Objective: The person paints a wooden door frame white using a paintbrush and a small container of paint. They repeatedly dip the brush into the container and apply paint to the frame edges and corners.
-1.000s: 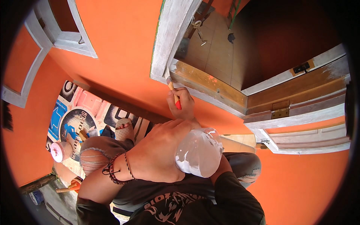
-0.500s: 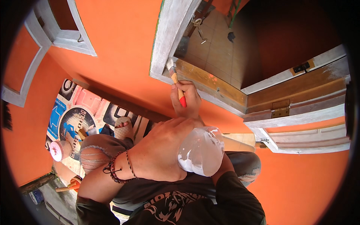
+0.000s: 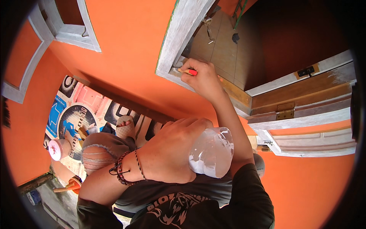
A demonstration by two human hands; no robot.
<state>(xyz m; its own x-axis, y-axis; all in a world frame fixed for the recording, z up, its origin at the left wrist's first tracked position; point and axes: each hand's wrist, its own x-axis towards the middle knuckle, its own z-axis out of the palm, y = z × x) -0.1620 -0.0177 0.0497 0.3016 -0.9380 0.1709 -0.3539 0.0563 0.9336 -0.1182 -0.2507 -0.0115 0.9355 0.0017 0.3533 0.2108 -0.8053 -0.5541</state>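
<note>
While the left hand [image 3: 164, 152] grips a clear cup [image 3: 211, 152] of white paint near the body, the right hand [image 3: 204, 78] pinches the brush [image 3: 187, 71] at the near left corner of the window frame [image 3: 173, 49]. The step in hand appears to be coating this corner; the next move likely calls for steady bristle contact along the joint. The bristles are not clearly visible. Compared with the frame half a second earlier, the right hand is farther forward, over the sill, and the brush lies more level, pointing left.
</note>
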